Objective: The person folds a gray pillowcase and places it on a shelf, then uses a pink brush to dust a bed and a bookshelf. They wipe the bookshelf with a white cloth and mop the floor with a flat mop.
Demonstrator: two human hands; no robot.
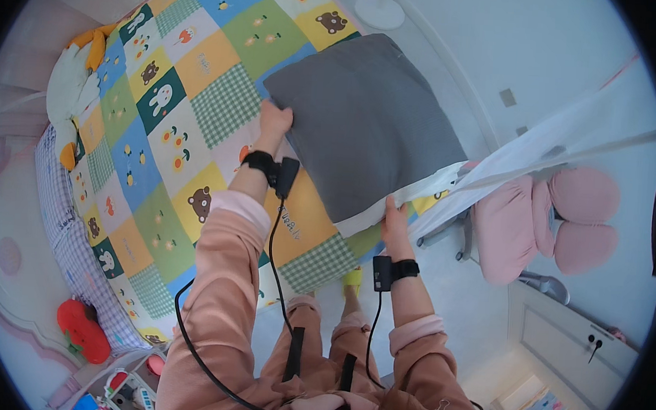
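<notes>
A dark grey, cushion-like textile [367, 123] lies on the bed's printed patchwork cover [218, 159]. A white strip of fabric [361, 221] runs along its near edge. My left hand [277, 120] is closed on the textile's left edge, close to the far-left corner. At the near side, my right hand [396, 220] pinches the white strip, thumb on top and fingers underneath, out of sight. Black wrist straps with small dark boxes and cables are on both of my forearms.
White netting [505, 159] hangs at the bed's right side, in front of a pink cushioned chair [506, 233] on casters. A white goose plush [70, 85] and a checked pillow [70, 234] lie by the headboard. A red plush [83, 331] sits near a cluttered bedside shelf.
</notes>
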